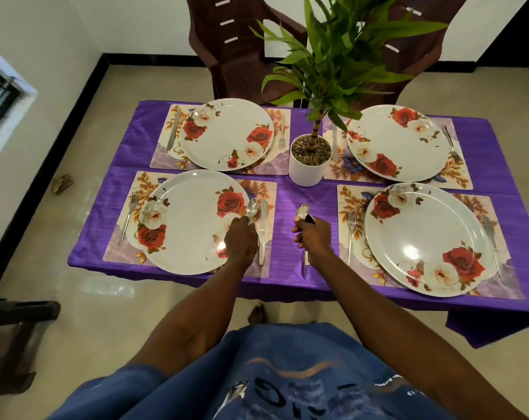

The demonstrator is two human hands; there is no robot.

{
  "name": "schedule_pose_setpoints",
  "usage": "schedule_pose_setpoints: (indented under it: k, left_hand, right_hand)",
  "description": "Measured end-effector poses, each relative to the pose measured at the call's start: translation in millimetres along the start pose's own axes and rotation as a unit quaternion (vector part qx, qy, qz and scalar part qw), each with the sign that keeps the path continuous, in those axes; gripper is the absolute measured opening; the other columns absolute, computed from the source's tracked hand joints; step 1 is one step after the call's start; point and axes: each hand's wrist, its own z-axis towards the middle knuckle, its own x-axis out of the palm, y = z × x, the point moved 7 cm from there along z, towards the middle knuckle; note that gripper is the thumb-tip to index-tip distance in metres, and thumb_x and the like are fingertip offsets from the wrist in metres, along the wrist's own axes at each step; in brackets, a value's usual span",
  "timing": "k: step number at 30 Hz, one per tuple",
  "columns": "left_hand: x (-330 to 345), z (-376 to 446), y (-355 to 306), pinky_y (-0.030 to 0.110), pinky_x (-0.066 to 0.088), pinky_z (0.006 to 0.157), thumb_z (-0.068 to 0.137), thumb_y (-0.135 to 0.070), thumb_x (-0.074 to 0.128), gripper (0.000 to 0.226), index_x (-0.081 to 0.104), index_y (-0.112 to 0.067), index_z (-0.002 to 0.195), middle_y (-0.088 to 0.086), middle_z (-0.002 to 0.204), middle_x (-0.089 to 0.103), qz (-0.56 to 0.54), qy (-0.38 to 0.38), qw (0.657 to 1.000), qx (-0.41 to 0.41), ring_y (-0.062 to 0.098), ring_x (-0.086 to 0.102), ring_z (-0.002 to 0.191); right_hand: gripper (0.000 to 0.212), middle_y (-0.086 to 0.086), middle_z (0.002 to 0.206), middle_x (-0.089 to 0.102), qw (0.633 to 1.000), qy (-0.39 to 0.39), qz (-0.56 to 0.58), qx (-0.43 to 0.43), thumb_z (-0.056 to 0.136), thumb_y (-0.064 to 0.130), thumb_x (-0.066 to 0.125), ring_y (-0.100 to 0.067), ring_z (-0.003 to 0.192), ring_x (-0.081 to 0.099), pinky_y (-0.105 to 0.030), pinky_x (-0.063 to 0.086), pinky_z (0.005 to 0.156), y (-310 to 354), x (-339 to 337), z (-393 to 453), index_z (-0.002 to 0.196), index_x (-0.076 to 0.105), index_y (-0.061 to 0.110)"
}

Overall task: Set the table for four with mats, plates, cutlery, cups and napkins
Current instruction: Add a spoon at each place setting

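Four rose-patterned plates lie on floral mats on the purple tablecloth [308, 256]. My left hand [240, 241] holds a spoon [252, 209] over the right rim of the near-left plate [190, 222], beside a knife [262, 231] on the mat [266, 189]. My right hand [313, 234] grips a bunch of spoons [302, 212] above the bare cloth between the two near settings; their handles stick out below my fist. A fork [129, 213] lies left of the near-left plate. The near-right plate [427, 237] has a fork [351, 228] on its left and a knife [492, 241] on its right.
A white pot [307, 171] with a tall green plant stands at the table's centre. The far-left plate [227, 133] and far-right plate [398, 142] each have a knife and fork alongside. Brown chairs [227, 47] stand behind the table, and another chair [14, 338] is at my left.
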Motion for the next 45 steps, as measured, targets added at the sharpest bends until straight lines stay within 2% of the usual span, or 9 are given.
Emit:
schedule_pose_setpoints:
  k: [7, 14, 19, 23, 29, 32, 40, 45]
  left_hand:
    - [-5.6, 1.1, 3.3, 0.032, 0.050, 0.079, 0.094, -0.033, 0.061, 0.028, 0.066, -0.010, 0.108, 0.007, 0.108, 0.069, 0.028, 0.014, 0.999, 0.024, 0.025, 0.068, 0.092]
    - [-10.6, 1.8, 9.5, 0.035, 0.053, 0.082, 0.096, -0.031, 0.060, 0.025, 0.065, -0.013, 0.112, 0.006, 0.113, 0.068, 0.044, 0.016, 0.999, 0.020, 0.024, 0.068, 0.093]
    - [-10.7, -4.4, 1.0, 0.039, 0.053, 0.085, 0.096, -0.038, 0.057, 0.033, 0.061, -0.012, 0.117, 0.006, 0.117, 0.065, 0.027, 0.012, 0.999, 0.024, 0.026, 0.067, 0.099]
    - [4.7, -19.4, -19.1, 0.034, 0.050, 0.082, 0.100, -0.026, 0.048, 0.027, 0.057, -0.006, 0.117, 0.011, 0.114, 0.061, 0.034, 0.009, 0.999, 0.027, 0.027, 0.063, 0.099]
    - [17.3, -21.4, -20.7, 0.035, 0.052, 0.082, 0.096, -0.022, 0.059, 0.024, 0.060, -0.006, 0.114, 0.010, 0.110, 0.066, 0.078, 0.025, 0.997, -0.001, 0.028, 0.066, 0.096]
    - [16.6, -14.1, -18.5, 0.032, 0.051, 0.078, 0.095, -0.022, 0.061, 0.023, 0.059, -0.008, 0.114, 0.010, 0.107, 0.067, 0.090, 0.028, 0.996, -0.009, 0.027, 0.067, 0.092]
    - [13.2, -8.8, -23.7, 0.033, 0.053, 0.075, 0.095, -0.022, 0.061, 0.023, 0.059, -0.008, 0.112, 0.010, 0.102, 0.068, 0.152, 0.042, 0.987, 0.031, 0.027, 0.068, 0.086]
    - [9.6, -10.0, -23.9, 0.032, 0.051, 0.075, 0.095, -0.022, 0.061, 0.024, 0.061, -0.008, 0.114, 0.011, 0.106, 0.069, 0.200, 0.050, 0.976, 0.066, 0.029, 0.068, 0.090]
  right_hand:
    - [0.010, -0.006, 0.073, 0.067, 1.000, -0.001, -0.007, -0.001, 0.094, 0.019, 0.063, -0.013, 0.051, 0.054, -0.025, 0.043, 0.045, 1.7, 11.8, -2.9, 0.086, 0.066, 0.013]
    - [0.012, -0.006, 0.071, 0.066, 1.000, -0.005, -0.005, 0.000, 0.093, 0.018, 0.064, -0.014, 0.050, 0.054, -0.026, 0.042, 0.045, 4.4, 17.1, -4.6, 0.084, 0.066, 0.011]
    - [0.013, -0.006, 0.071, 0.067, 1.000, -0.016, -0.009, -0.003, 0.093, 0.019, 0.064, -0.014, 0.051, 0.055, -0.026, 0.043, 0.046, 4.3, 15.9, -5.6, 0.081, 0.065, 0.015]
    - [0.012, -0.008, 0.072, 0.067, 1.000, -0.019, 0.000, -0.004, 0.092, 0.019, 0.065, -0.015, 0.049, 0.054, -0.028, 0.043, 0.045, 1.8, 12.7, -6.7, 0.083, 0.066, 0.012]
    - [0.010, -0.008, 0.074, 0.068, 1.000, -0.030, -0.005, -0.003, 0.093, 0.018, 0.064, -0.013, 0.047, 0.054, -0.025, 0.042, 0.044, -1.2, 1.8, -9.5, 0.089, 0.067, 0.010]
    - [0.010, -0.007, 0.074, 0.068, 0.999, -0.032, -0.009, -0.002, 0.094, 0.019, 0.064, -0.013, 0.048, 0.054, -0.025, 0.042, 0.044, -4.0, -3.9, -9.8, 0.093, 0.067, 0.009]
    - [0.009, -0.006, 0.076, 0.068, 0.999, -0.029, -0.017, -0.005, 0.094, 0.021, 0.063, -0.012, 0.051, 0.055, -0.023, 0.044, 0.046, -4.3, -5.0, -12.2, 0.091, 0.065, 0.013]
    - [0.009, -0.005, 0.074, 0.068, 1.000, -0.024, -0.016, -0.006, 0.094, 0.020, 0.064, -0.012, 0.051, 0.055, -0.024, 0.044, 0.046, -3.7, -3.1, -12.6, 0.090, 0.066, 0.012]
